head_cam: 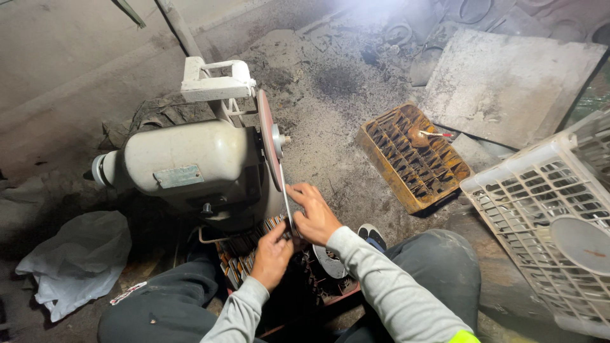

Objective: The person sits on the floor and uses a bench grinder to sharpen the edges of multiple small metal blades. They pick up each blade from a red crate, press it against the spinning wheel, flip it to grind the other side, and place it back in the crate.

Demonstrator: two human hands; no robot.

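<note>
A grey bench grinder motor point(190, 162) sits on the dusty floor with a thin reddish grinding disc point(267, 136) on its right side. Both hands press a thin metal blade point(287, 206) against the disc's lower edge. My right hand point(314, 213) grips the blade from the right. From below, my left hand point(272, 254) pinches its near end. Under the hands stands a red crate point(244, 254) filled with several thin metal pieces.
A rusty orange slotted tray point(413, 155) holding a small spoon-like tool lies to the right. A white plastic crate point(549, 216) with a round grey disc in it stands at far right. A white plastic bag point(79, 260) lies at left. A grey slab point(508, 86) leans behind.
</note>
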